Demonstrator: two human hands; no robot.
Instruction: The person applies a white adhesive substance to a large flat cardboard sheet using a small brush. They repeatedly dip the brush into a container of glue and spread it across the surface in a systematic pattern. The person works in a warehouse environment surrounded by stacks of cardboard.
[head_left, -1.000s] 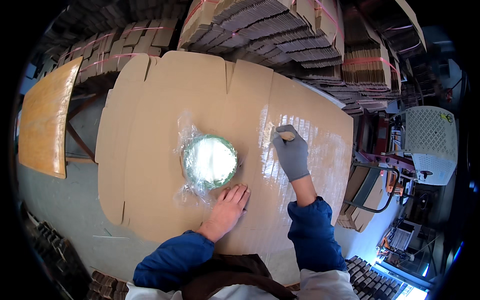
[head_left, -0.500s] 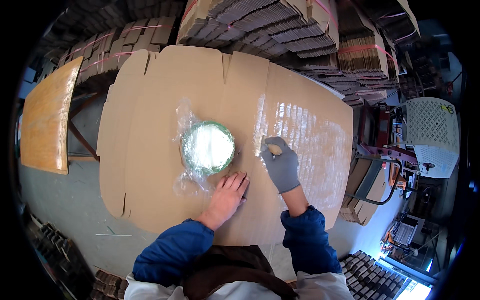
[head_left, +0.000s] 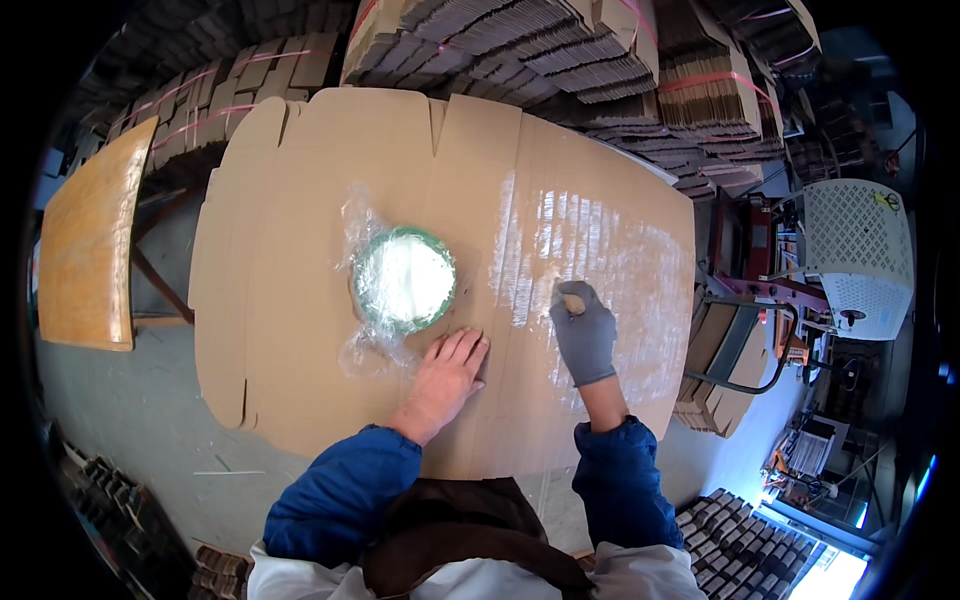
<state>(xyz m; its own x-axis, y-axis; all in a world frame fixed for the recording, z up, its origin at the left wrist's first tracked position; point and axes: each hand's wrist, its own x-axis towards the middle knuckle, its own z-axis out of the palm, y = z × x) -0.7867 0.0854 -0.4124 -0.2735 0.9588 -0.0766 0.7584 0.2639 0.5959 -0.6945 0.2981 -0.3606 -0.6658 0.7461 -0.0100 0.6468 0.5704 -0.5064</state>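
Observation:
A large flat cardboard sheet (head_left: 330,130) with slotted flaps lies in front of me. My left hand (head_left: 444,375) is bare and rests on it, fingers stretched out, just below a round green-rimmed tub (head_left: 405,280) of shiny white stuff. Crumpled clear plastic film (head_left: 358,222) sticks out around the tub. My right hand (head_left: 586,338), in a grey glove, is closed round the wooden handle of a brush (head_left: 572,297). Its pale bristle end touches the cardboard's right panel, among wet white streaks (head_left: 620,240).
Bundled cardboard stacks (head_left: 500,45) stand close behind the sheet. An orange-brown wooden board (head_left: 95,240) on a stand is at the left. To the right are a white perforated plastic chair (head_left: 860,235) and a trolley (head_left: 745,345) with folded cardboard. More stacks (head_left: 745,545) lie lower right.
My right hand has moved the brush to the right, off the panel's left part. My left hand keeps its place beside the tub. The whole view has shifted slightly.

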